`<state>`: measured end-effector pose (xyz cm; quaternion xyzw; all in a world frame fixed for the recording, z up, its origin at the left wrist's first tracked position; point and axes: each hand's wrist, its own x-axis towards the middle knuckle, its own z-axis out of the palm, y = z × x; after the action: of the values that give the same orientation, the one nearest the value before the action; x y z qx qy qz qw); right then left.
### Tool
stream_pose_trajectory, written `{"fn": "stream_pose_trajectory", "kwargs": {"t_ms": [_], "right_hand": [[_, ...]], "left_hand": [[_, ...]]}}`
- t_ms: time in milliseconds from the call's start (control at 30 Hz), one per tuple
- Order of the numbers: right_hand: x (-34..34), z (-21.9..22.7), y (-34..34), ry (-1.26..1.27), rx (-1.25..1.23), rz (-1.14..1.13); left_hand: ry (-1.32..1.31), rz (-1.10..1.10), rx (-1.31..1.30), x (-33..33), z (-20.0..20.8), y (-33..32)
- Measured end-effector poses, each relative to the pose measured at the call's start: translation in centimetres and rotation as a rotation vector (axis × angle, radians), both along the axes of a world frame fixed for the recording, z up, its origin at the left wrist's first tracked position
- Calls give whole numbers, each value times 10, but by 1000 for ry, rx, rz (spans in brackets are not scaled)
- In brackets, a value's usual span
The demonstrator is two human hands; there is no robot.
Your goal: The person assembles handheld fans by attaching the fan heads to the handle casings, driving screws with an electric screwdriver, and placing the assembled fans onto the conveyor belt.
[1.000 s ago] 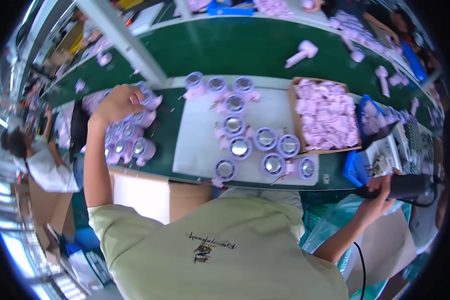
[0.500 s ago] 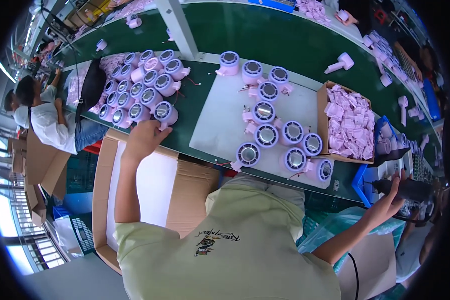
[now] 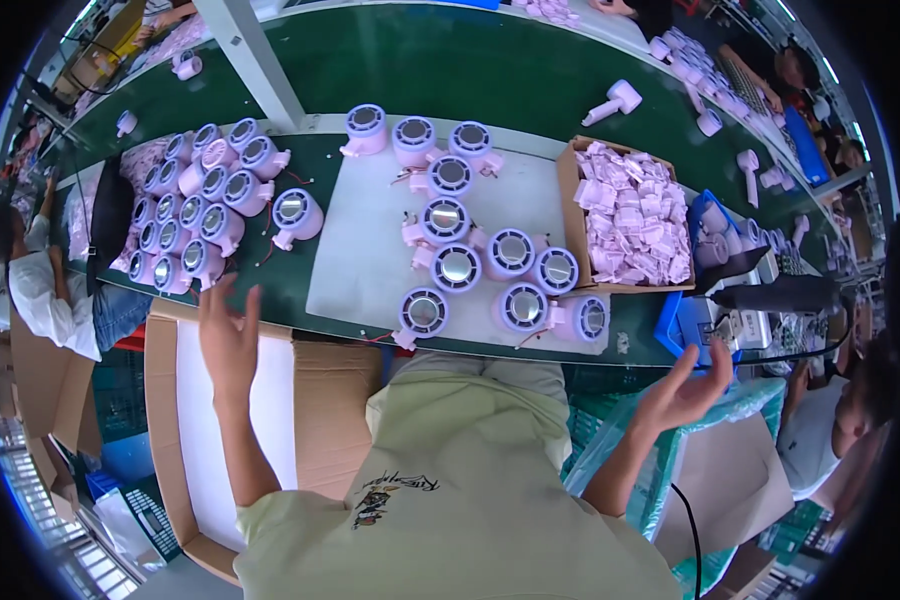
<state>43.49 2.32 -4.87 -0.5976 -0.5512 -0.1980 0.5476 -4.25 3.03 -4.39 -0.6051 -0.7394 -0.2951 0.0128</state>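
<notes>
My left hand (image 3: pixel 230 335) hovers at the bench's near edge, fingers apart and with nothing in them. It is below a cluster of pink hair-dryer heads (image 3: pixel 202 215) with round, shiny dark-rimmed ends. One single hair-dryer head (image 3: pixel 296 214) stands apart on the green bench, its thin wires loose. More hair-dryer heads (image 3: pixel 456 266) are spread over a white mat (image 3: pixel 355 260) in front of me. Over at the right, my right hand (image 3: pixel 682 392) is open and holds nothing. Just above it lies or hangs a black cylindrical power tool (image 3: pixel 778 294) with a cord.
A cardboard box (image 3: pixel 571 200) of small pink plastic parts stands right of the mat, beside a blue bin (image 3: pixel 675 325). Below my left arm is a large open carton (image 3: pixel 165 400). Beyond a metal post (image 3: pixel 255 65) runs a green belt (image 3: pixel 420 60) carrying pink parts. Other people sit on both sides.
My right hand has let go of the black tool and drawn back toward me. My left hand has released a hair-dryer head, which now stands apart from the cluster. The view has shifted right.
</notes>
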Motion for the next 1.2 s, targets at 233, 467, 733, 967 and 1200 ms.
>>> {"fn": "stream_pose_trajectory", "kwargs": {"t_ms": [233,467,733,967,1200], "right_hand": [[-76,44,62,104,-358,444],[-123,33,55,-128,-379,1028],[-124,34,57,-155,-448,983],[-82,27,36,-72,-447,760],[-54,8,14,272,-477,479]], "left_hand": [[-43,524,-41,-80,-70,-107],[-22,915,-530,-63,-201,-250],[33,417,-552,-54,-183,-202],[162,128,-801,-60,-170,-114],[-71,117,-795,-79,-162,-109]]}}
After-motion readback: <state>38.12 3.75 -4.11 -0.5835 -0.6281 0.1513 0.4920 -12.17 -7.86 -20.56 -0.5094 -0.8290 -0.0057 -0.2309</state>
